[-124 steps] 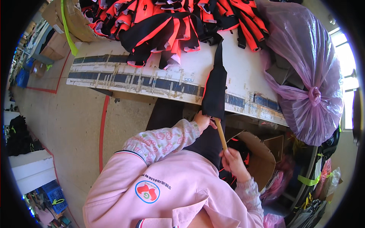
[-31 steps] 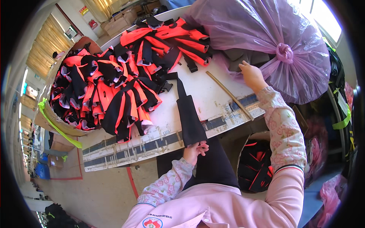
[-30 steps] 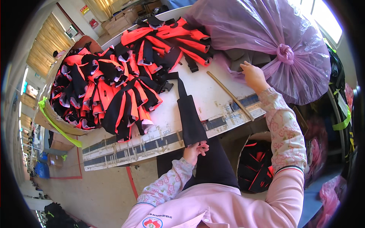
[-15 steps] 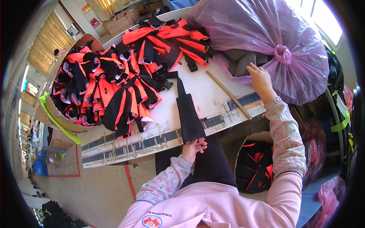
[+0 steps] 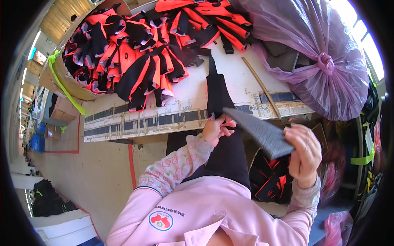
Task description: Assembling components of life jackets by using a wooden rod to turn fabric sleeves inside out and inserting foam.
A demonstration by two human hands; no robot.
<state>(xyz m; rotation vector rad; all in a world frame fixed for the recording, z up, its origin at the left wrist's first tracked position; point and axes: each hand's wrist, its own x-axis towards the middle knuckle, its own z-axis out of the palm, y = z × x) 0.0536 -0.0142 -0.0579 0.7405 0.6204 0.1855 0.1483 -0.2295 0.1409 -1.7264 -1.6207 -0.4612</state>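
Observation:
My left hand (image 5: pixel 217 129) is closed on the near end of a black fabric sleeve (image 5: pixel 218 92), at the front edge of the table. The sleeve lies lengthwise on the white table (image 5: pixel 193 88) and narrows to a strap at its far end, by a black buckle (image 5: pixel 198 61). My right hand (image 5: pixel 304 152) grips a flat grey foam pad (image 5: pixel 262 133) by its right end. The pad hangs in the air above my lap, slightly blurred, its tip pointing left toward the sleeve's opening. Whether the tip touches the sleeve I cannot tell.
Black and orange fabric pieces (image 5: pixel 143 65) heap up at the far left, partly in a carton. A purple plastic bag (image 5: pixel 340 82) with more grey pads (image 5: pixel 283 55) stands at the right. Nearby lies a wooden stick (image 5: pixel 260 86). Below, a box holds black and orange pieces (image 5: pixel 271 174).
My right hand has come away from the purple bag toward me, bringing a grey foam pad with it. My left hand still holds the sleeve's end. The whole view has shifted.

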